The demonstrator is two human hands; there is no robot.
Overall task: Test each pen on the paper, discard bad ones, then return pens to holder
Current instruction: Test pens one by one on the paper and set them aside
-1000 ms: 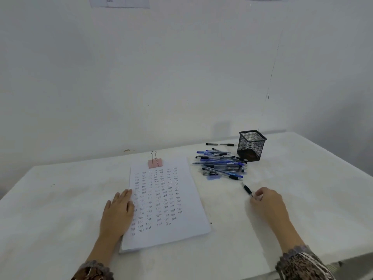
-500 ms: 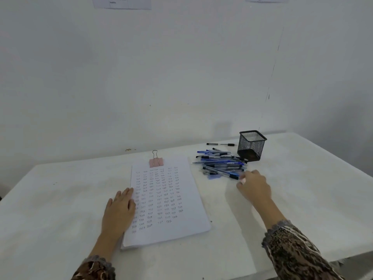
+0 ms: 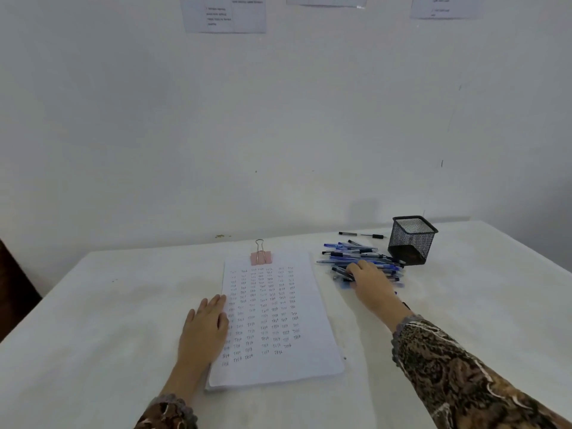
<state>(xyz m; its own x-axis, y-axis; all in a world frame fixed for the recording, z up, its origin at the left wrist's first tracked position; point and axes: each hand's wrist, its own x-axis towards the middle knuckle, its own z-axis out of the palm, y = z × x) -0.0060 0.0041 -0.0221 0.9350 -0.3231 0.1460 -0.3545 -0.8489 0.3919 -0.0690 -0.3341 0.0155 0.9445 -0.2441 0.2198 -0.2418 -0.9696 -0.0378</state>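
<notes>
A white sheet of paper filled with rows of small handwritten "Test" marks lies mid-table, with a pink binder clip at its top. My left hand lies flat, fingers apart, on the sheet's left edge. To the right is a pile of blue and black pens. My right hand is over the near side of the pile, fingertips curled down onto a dark-capped pen. Whether it grips the pen is unclear. A black mesh pen holder stands upright just right of the pile.
Two black pens lie apart from the pile near the wall, left of the holder. The white table meets a white wall at its far edge. Printed sheets hang high on the wall.
My right hand has moved from the table right of the paper forward and left onto the pen pile. The left hand has stayed on the paper.
</notes>
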